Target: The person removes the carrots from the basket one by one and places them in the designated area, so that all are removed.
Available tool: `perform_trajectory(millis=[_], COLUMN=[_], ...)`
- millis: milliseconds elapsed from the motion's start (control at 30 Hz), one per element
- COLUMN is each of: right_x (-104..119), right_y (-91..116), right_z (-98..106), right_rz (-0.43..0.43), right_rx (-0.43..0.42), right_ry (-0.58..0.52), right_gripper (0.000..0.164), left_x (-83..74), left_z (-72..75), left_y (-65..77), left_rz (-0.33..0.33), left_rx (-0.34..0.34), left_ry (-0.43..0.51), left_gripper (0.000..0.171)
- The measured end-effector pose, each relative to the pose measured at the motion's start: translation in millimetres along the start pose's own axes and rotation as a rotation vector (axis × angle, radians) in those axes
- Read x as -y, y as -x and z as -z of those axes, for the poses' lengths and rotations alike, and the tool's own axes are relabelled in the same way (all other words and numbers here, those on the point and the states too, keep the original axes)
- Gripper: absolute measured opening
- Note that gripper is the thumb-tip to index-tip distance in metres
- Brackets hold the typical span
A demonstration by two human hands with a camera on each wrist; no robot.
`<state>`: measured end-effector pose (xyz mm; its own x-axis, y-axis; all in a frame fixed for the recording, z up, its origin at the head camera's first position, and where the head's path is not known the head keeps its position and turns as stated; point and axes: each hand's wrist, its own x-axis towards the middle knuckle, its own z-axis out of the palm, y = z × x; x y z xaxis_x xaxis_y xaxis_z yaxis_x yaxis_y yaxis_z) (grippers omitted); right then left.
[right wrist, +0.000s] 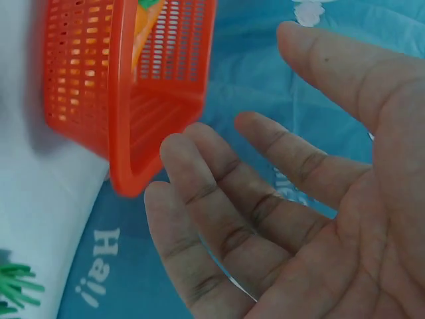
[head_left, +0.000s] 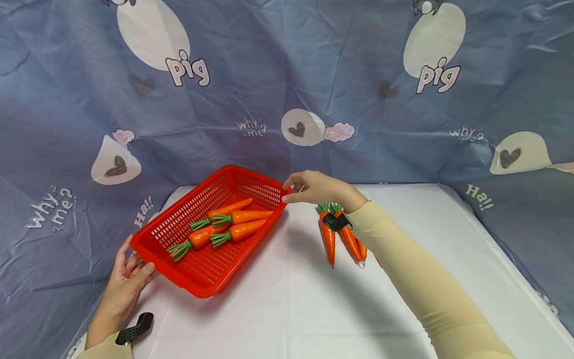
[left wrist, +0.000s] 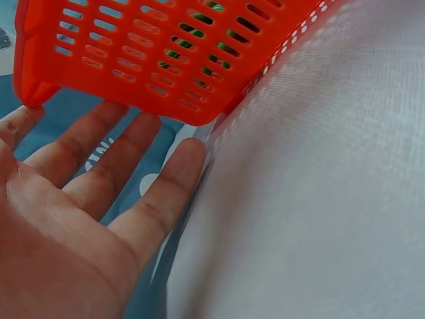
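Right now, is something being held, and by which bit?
Maybe the red basket: the left hand touches its near-left rim, the right hand is by its far-right corner. Neither plainly grips it, so I can't tell.

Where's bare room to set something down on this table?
Free: the near white tabletop between the red basket and right sleeve, and the strip between that sleeve and the blue cloth. Crowded: around the basket, left hand and the tabletop carrots.

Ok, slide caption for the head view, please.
Left hand and right hand at opposite ends of a red basket of four carrots, more carrots on the white table.
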<state>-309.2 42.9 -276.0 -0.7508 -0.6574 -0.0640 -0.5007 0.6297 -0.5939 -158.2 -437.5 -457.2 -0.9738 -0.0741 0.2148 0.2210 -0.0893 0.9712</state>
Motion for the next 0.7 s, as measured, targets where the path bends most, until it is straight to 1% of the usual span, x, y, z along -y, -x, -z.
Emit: perform_trajectory(millis=[333,500,600,700], right_x=[18,28,34,40], right_y=[-36,-51,-59,-66], right_z=[-13,-17,-20,-25], right_rz=[0.040,0.051,0.059,0.063], right_rx=[0.057,0.073,0.089,0.111], right_ry=[0.072,0.116,0.133,0.145], right_gripper=[0.046,0.045,0.044,0.043], left_x=[0.0,0.7,1.0,0.5], left_z=[1.7,1.3,0.4,-0.6], left_y=[-0.4,1.3,2.0,1.4], left_rz=[-0.021,-0.034,-0.029,-0.007], left_rx=[0.003,0.010,0.011,0.002], left_ry=[0.001,0.047,0.066,0.052], left_gripper=[0.089,0.088,0.088,0.088])
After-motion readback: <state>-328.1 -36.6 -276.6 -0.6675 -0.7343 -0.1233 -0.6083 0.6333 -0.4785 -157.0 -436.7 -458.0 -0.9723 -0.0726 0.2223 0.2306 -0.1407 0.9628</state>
